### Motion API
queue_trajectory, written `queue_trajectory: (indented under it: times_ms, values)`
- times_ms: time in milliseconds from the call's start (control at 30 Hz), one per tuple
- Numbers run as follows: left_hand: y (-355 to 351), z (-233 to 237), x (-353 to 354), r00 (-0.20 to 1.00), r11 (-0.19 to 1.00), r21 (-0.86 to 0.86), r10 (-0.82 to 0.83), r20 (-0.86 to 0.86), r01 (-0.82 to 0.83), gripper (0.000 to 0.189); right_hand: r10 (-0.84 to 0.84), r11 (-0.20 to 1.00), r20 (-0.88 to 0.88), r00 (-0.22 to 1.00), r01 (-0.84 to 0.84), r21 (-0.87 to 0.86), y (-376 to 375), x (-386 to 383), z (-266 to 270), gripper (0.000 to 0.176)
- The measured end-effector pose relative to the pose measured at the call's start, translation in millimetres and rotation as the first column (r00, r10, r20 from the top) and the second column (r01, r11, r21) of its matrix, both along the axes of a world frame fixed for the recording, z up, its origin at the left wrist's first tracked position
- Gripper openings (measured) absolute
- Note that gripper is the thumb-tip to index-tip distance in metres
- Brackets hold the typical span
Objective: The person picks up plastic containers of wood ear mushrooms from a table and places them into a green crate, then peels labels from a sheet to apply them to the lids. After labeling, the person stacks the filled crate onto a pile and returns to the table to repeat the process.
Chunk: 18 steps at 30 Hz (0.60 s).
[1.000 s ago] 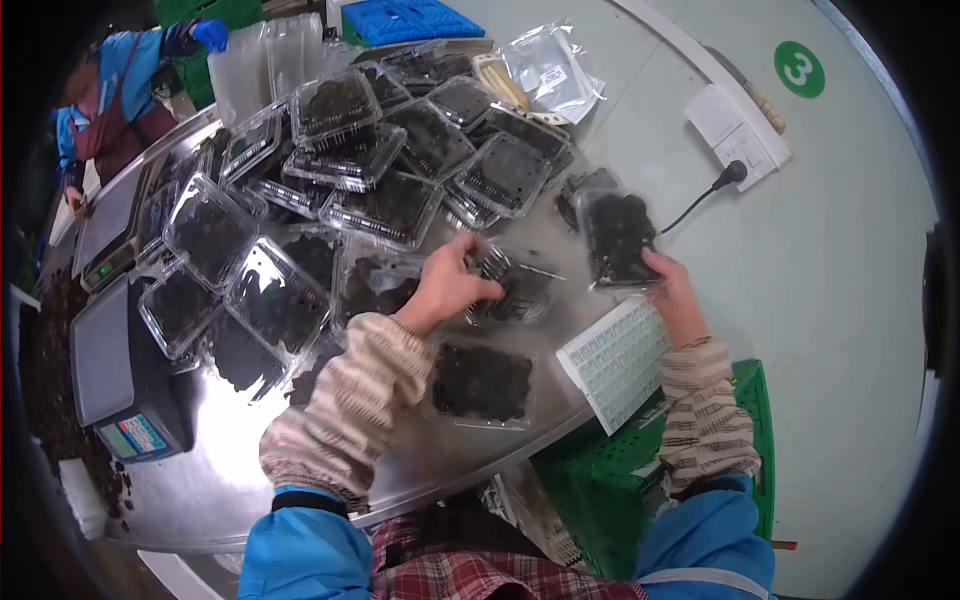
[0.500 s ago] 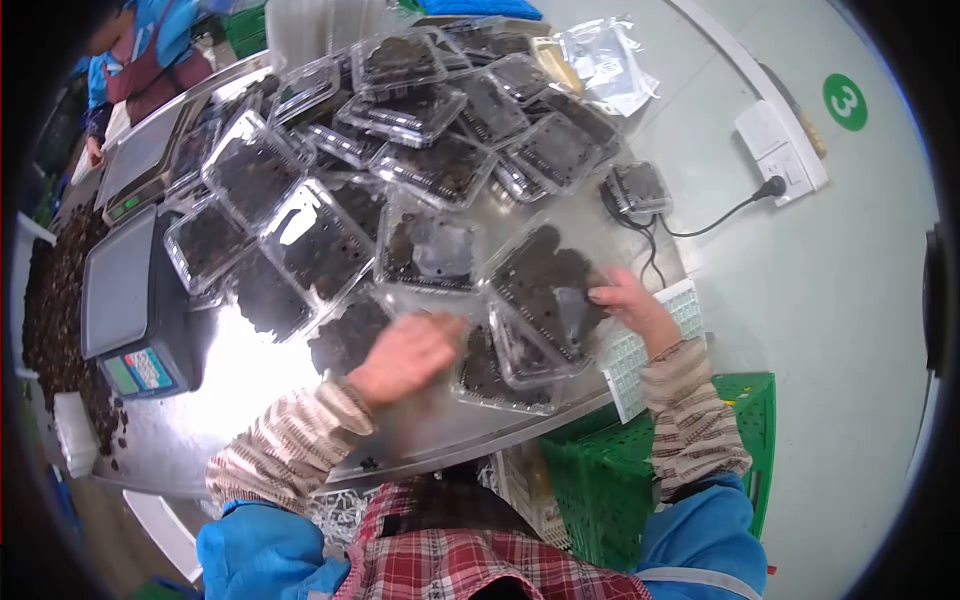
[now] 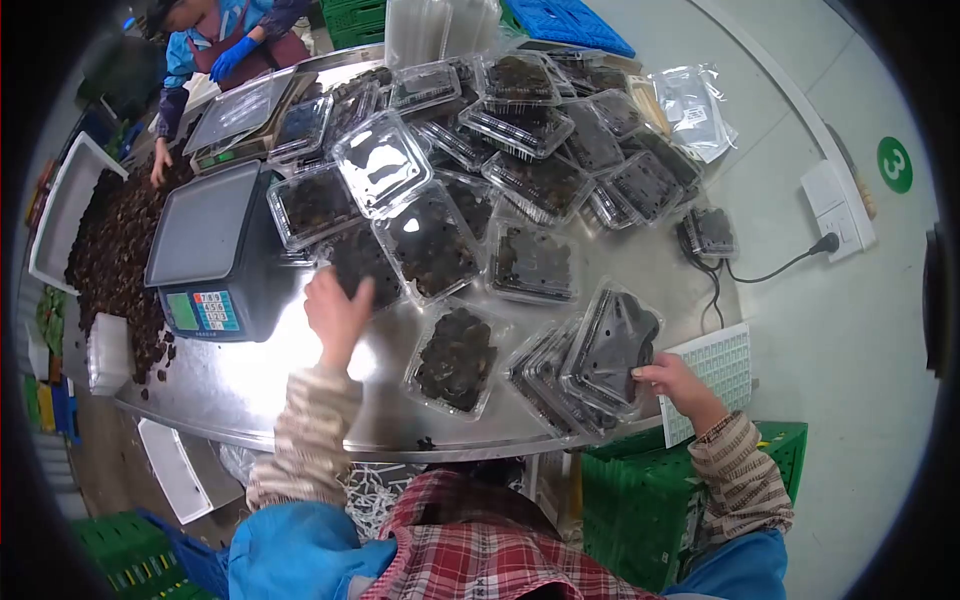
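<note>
My right hand (image 3: 680, 383) pinches the right edge of a clear plastic clamshell box (image 3: 612, 345) between thumb and fingers. Dark contents show through its lid. The box lies tilted over a few similar overlapping boxes (image 3: 545, 380) near the table's front edge. My left hand (image 3: 338, 308), thumb apart from the fingers, reaches to the near side of another clear box (image 3: 360, 262) of dark pieces; the fingertips overlap its edge. Between my hands sits a box of dark brown, mushroom-like pieces (image 3: 455, 358).
Many filled clear boxes (image 3: 540, 185) pile up across the metal table. A digital scale (image 3: 210, 250) stands at left, beside a heap of dark pieces (image 3: 115, 240) where a co-worker's hand (image 3: 161, 160) reaches. A white grid sheet (image 3: 715, 370), power cable (image 3: 780, 272) and green crate (image 3: 640, 510) are at right.
The view has turned left. My left hand has gone from the front middle of the table to a box near the scale. My right hand still grips a box, now tilted over the overlapping ones.
</note>
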<state>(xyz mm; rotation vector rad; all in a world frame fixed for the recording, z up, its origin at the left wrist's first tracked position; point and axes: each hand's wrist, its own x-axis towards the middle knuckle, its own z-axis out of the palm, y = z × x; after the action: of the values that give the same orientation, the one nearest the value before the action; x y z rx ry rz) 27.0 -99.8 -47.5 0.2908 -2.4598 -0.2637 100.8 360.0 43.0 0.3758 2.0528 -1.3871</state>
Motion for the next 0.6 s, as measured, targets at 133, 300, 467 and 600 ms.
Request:
queue_trajectory:
  times_ms: [133,300,467,600]
  values:
    - [-57.3,-45.8,-36.4,0.926,0.491,0.845,-0.177,0.335,-0.212,0.054,-0.106,0.977,0.180,0.978,0.136,-0.165,-9.2,10.9,-2.6,0.034]
    - [-44.1,-8.5,-14.1,0.967,0.072,0.989,-0.215,0.140,-0.127,0.031,-0.109,0.939,0.254,0.961,0.184,-0.292,-14.1,18.8,-16.8,0.042]
    - [-55.3,56.8,25.4,0.864,-0.053,0.996,-0.502,0.032,-0.068,0.025,-0.167,0.893,0.321,0.932,0.281,-0.351,-25.3,23.0,-12.6,0.041]
    - [-18.2,23.1,24.2,0.584,0.264,0.961,-0.769,0.260,-0.080,0.023,-0.196,0.876,0.339,0.920,0.320,-0.362,-53.2,26.1,-22.5,0.040]
